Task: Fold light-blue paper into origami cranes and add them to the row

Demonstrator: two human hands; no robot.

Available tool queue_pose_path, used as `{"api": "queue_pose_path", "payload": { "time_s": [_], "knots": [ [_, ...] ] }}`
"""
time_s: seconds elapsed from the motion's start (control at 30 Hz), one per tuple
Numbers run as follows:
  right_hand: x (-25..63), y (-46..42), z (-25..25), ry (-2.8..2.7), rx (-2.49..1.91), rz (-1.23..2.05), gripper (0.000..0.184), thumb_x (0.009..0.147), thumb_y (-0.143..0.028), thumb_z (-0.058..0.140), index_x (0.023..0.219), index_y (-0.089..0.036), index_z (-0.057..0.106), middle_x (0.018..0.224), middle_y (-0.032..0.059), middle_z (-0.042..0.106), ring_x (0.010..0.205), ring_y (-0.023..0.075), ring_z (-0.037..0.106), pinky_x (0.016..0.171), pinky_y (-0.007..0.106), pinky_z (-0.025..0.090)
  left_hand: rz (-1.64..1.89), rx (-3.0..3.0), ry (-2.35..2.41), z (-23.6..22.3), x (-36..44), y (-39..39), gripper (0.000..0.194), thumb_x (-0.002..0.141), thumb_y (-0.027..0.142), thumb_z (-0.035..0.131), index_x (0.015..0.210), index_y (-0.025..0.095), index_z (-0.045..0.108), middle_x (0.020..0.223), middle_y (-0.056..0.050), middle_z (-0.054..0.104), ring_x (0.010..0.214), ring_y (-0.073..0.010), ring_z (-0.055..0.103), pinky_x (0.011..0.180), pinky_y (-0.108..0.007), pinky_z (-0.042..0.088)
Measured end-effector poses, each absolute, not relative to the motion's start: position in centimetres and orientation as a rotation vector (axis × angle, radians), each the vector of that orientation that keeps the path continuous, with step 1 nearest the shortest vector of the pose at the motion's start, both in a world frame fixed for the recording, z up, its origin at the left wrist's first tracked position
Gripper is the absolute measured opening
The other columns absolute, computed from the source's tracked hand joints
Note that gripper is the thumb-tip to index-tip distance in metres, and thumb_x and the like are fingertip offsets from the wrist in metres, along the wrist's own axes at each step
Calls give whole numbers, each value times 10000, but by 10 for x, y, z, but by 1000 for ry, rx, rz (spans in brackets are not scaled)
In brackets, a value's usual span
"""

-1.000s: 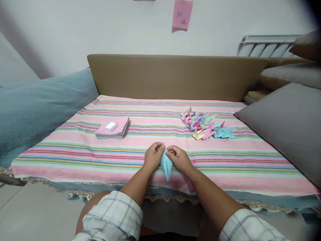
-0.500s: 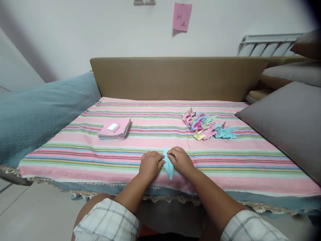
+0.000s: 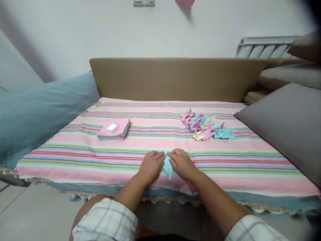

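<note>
A folded light-blue origami paper (image 3: 168, 169), long and pointed at its near end, lies on the striped cloth (image 3: 82, 174) near the front edge. My left hand (image 3: 152, 164) presses on its left side, fingers bent together with the tips on the paper. On the opposite side my right hand (image 3: 182, 162) bears on the paper's upper part with its fingertips. Fingers cover part of the top end. Beyond my right hand lies a cluster of folded paper cranes (image 3: 200, 124) in pink, purple, blue, green and yellow.
A stack of coloured paper squares (image 3: 113, 135) sits at the left, with a small white block (image 3: 112, 128) on top. Grey cushions (image 3: 283, 124) are piled at the right. A blue-covered armrest (image 3: 50, 110) bounds the left, and a brown backrest (image 3: 175, 80) the rear.
Both hands have shifted slightly on the light-blue paper, their fingers now flatter and pressed closer to its upper part. My view has tilted a little, so the pink note is mostly cut off.
</note>
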State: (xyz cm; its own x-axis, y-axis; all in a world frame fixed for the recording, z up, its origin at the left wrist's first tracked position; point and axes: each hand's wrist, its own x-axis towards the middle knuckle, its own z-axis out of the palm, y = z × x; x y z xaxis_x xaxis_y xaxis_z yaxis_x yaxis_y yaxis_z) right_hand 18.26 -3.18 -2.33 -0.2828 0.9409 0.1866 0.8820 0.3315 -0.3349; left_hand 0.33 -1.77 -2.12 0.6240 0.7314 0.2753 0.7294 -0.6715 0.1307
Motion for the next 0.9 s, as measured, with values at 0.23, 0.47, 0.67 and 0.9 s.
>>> {"api": "queue_pose_path", "payload": {
  "time_s": [0.23,0.47,0.67,0.9],
  "knots": [
    [180,-29,-26,-2209,-1642,231,394,819,-205,480,1193,-290,568,1089,66,537,1031,227,443,851,366,332,467,2760,1265,-22,0,-15,392,837,226,496,1228,204,507,1249,-72,572,1116,-254,457,952,-446,359],
    [179,-23,-25,-2221,-1682,269,439,782,-210,472,1203,-297,559,1095,71,522,1037,239,433,855,378,328,453,2635,1292,-18,3,-9,511,789,237,521,1286,170,420,1153,-90,602,1169,-270,423,987,-469,311],
    [182,-19,-25,-2245,-1682,308,464,784,-226,483,1238,-310,532,1120,69,507,1035,239,428,860,377,329,461,2564,1276,-14,1,-7,489,769,244,548,1246,204,445,1172,-66,587,1173,-255,424,990,-459,312],
    [191,-26,-24,-2242,-1540,341,355,823,-243,505,1169,-273,577,1128,63,529,1049,216,447,880,365,349,668,2716,1169,-22,0,-15,212,799,225,548,1000,238,614,1209,-42,584,1120,-236,454,970,-426,336]
  ]
}}
